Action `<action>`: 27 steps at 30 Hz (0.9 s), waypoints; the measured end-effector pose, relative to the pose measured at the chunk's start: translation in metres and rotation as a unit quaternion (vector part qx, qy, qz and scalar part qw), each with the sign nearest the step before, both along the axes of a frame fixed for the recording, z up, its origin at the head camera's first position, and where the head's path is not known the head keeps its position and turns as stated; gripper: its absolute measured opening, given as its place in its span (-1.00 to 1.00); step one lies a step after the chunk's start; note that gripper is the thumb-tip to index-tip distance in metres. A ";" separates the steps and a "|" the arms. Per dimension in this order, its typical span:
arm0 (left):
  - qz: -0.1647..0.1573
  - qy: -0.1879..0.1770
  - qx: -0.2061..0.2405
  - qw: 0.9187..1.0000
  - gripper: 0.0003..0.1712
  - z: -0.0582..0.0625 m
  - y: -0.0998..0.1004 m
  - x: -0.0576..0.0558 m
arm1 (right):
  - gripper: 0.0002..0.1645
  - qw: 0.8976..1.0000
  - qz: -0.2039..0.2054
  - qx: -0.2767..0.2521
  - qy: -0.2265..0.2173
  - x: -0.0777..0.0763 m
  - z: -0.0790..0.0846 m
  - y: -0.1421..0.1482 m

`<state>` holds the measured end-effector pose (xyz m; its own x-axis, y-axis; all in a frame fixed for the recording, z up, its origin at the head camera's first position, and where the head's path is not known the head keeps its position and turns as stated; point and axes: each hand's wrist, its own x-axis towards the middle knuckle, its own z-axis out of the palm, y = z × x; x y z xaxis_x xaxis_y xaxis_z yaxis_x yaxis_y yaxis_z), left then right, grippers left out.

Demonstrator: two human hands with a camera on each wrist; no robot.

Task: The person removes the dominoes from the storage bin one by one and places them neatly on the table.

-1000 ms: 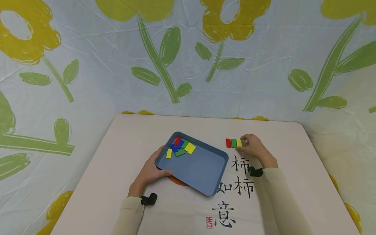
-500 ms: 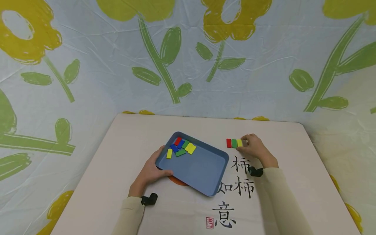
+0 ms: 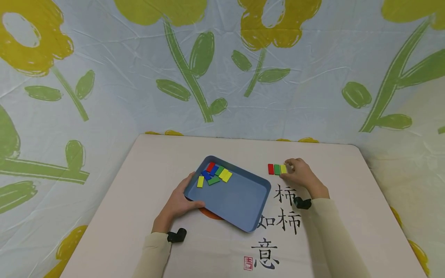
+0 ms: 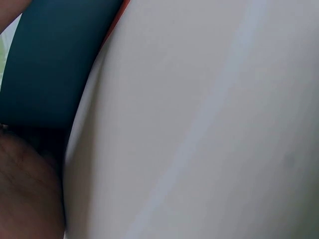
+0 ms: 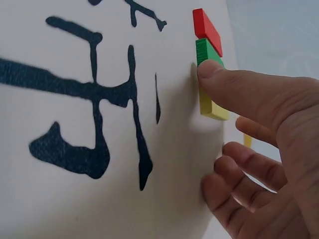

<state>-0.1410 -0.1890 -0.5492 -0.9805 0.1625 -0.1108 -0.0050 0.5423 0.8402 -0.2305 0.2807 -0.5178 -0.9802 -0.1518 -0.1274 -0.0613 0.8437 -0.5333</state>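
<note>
My left hand (image 3: 179, 201) grips the blue-grey tray (image 3: 240, 200) at its near left corner, the thumb along the near side. In the left wrist view the tray's outer wall (image 4: 55, 64) looks dark, beside part of the palm (image 4: 30, 189). At the back right, a red block (image 3: 270, 169), a green block (image 3: 277, 169) and a yellow block (image 3: 283, 169) lie side by side on the table. My right hand (image 3: 300, 175) pinches the yellow block, its thumb (image 5: 239, 82) at the near end, beside the green one. The index fingertip is largely hidden.
Several red, blue, green and yellow blocks (image 3: 213, 180) lie at the tray's far left end. Black printed characters (image 3: 265, 255) and a red seal mark (image 3: 248, 263) are on the pale table (image 3: 205, 251). A flower-patterned cloth (image 3: 139, 96) rises behind the table.
</note>
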 end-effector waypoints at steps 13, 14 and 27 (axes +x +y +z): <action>0.000 0.000 -0.002 1.000 0.37 -0.001 0.000 0.000 | -0.03 0.999 0.030 -0.018 0.006 -0.002 0.021 -0.023; 0.000 -0.001 -0.001 1.000 0.37 -0.001 0.000 0.000 | -0.03 0.999 0.035 -0.021 0.007 -0.002 0.023 -0.024; 0.000 -0.002 -0.007 1.000 0.37 0.001 -0.001 -0.001 | 0.03 0.997 0.059 -0.040 0.024 -0.001 0.043 -0.050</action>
<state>-0.1416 -0.1895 -0.5486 -0.9800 0.1609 -0.1168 -0.0082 0.5541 0.8324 -0.2317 0.2306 -0.4752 -0.9598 -0.2736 -0.0633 -0.1842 0.7836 -0.5933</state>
